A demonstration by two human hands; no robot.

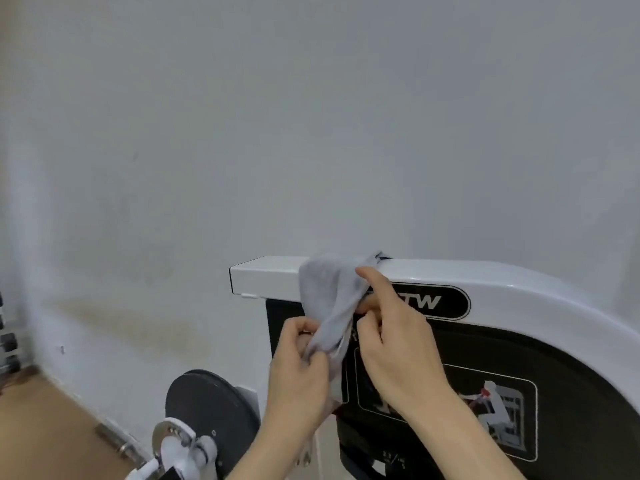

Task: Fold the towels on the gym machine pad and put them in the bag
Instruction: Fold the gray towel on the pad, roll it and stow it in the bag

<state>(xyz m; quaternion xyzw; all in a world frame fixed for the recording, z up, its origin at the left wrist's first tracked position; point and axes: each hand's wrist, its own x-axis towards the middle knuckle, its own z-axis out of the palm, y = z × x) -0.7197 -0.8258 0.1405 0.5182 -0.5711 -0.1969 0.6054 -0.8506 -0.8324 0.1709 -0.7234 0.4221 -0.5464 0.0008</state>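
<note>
A small grey towel [329, 299] hangs bunched in the air in front of the white gym machine housing [485, 282]. My left hand [298, 368] grips the towel's lower end, fingers curled round the cloth. My right hand [391, 337] pinches the cloth higher up on its right side, with the index finger raised over the towel's top edge. The machine pad and the bag are out of view.
The machine's black panel [467, 358] with exercise pictures sits behind my hands. A round black disc [207, 407] on a white bracket stands lower left. A pale wall [242, 133] fills the background; wooden floor [41, 427] shows at bottom left.
</note>
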